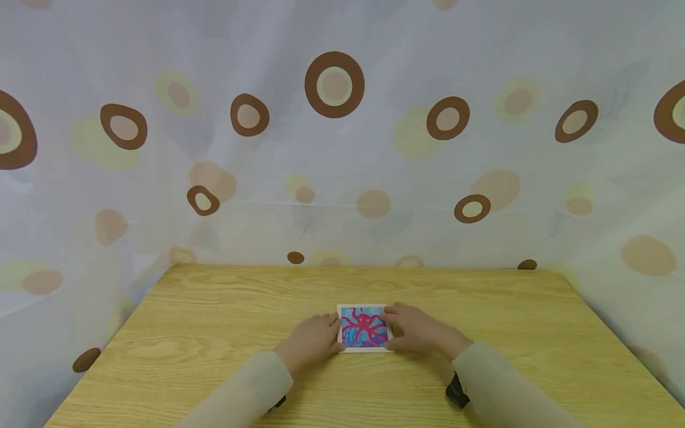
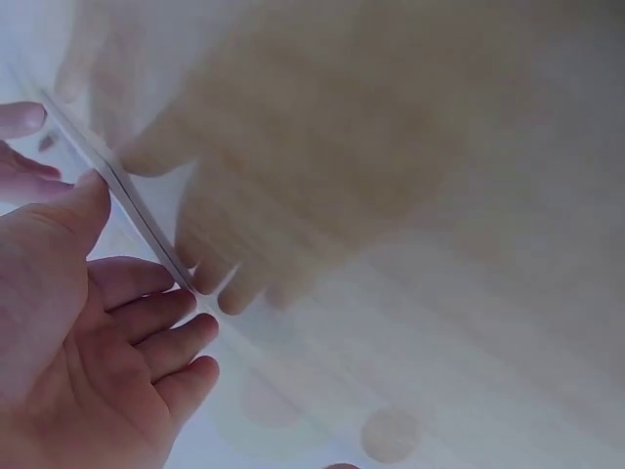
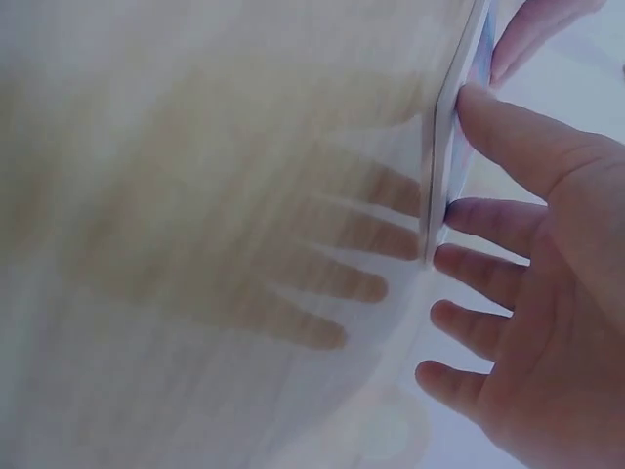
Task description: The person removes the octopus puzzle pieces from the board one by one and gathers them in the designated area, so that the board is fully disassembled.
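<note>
The pink and blue card [image 1: 365, 342] lies on the bench [image 1: 214, 333], in front of me. My left grip [image 1: 314, 340] is not closed; its thumb and relaxed fingers touch the left edge. My right grip [image 1: 416, 330], also not closed, touches the right edge similarly. Behind the bench is a spotted sheet [image 1: 332, 160].

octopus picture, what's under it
The octopus picture appears to lie on the wooden table, whose surface shows above and below it in the head view. The patch directly beneath is covered, so anything thin there cannot be seen.
</note>
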Motion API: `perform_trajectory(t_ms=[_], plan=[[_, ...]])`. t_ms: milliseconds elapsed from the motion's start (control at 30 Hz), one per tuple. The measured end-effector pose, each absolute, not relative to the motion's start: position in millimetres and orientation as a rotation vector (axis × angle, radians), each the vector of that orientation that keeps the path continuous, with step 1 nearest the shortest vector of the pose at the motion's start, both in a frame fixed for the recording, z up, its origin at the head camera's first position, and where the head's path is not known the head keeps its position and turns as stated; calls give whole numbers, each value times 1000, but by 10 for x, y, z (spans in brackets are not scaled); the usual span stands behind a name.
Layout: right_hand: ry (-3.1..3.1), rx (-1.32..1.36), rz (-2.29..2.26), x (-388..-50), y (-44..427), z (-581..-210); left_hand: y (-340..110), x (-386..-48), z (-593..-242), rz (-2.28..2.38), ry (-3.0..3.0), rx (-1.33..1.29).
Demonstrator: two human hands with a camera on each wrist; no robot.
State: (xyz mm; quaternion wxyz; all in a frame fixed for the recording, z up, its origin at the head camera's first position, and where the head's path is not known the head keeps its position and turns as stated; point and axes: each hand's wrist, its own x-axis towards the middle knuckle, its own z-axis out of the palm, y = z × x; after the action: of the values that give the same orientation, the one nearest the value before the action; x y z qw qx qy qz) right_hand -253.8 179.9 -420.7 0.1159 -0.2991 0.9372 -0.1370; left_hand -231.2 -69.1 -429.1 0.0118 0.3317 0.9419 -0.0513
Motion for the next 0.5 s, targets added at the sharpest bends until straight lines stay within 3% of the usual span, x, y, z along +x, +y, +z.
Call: perform_trajectory(t_ms=[500], plan=[[2732,-1024,-343,-2080,1848,-4168,-746,-1875,-4211,-65,2925,1122]])
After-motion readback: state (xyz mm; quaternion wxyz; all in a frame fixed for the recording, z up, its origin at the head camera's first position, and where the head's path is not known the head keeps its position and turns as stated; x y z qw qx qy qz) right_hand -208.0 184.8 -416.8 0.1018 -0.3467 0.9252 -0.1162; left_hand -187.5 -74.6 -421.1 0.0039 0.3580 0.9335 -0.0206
